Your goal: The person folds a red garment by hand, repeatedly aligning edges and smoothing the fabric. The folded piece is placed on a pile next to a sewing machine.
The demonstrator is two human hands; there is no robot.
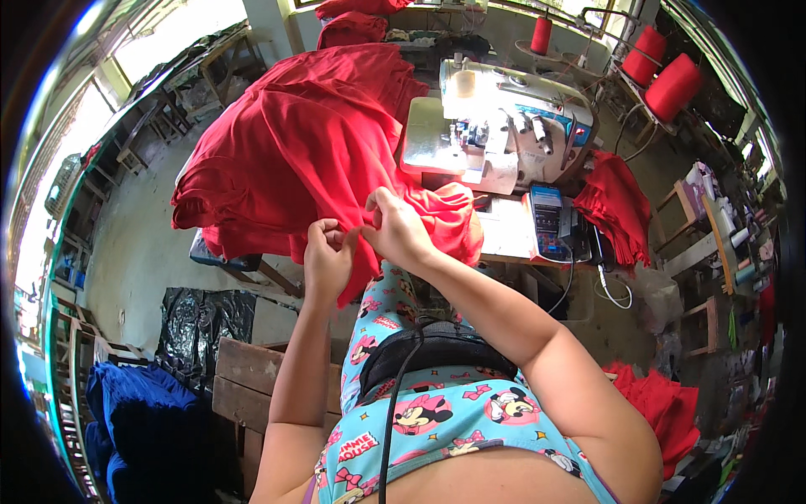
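Observation:
A large pile of red fabric pieces (311, 134) spreads over the work table in front of me, left of a white sewing machine (537, 109). At the pile's near edge, my left hand (329, 256) pinches the red cloth between thumb and fingers. Just to its right, my right hand (396, 227) is curled with thumb and fingertips on the same cloth. Between the two hands the cloth is drawn together, and a corner hangs down below them toward my lap. Some of the fabric runs on to the right, up against the machine's bed.
Red thread cones (672, 88) stand behind the machine at the right. A blue control box (547, 214) with cables sits on the table's right part. More red cloth (617, 206) hangs beside it. A blue cloth stack (138, 420) and a black plastic sheet (206, 323) lie at left.

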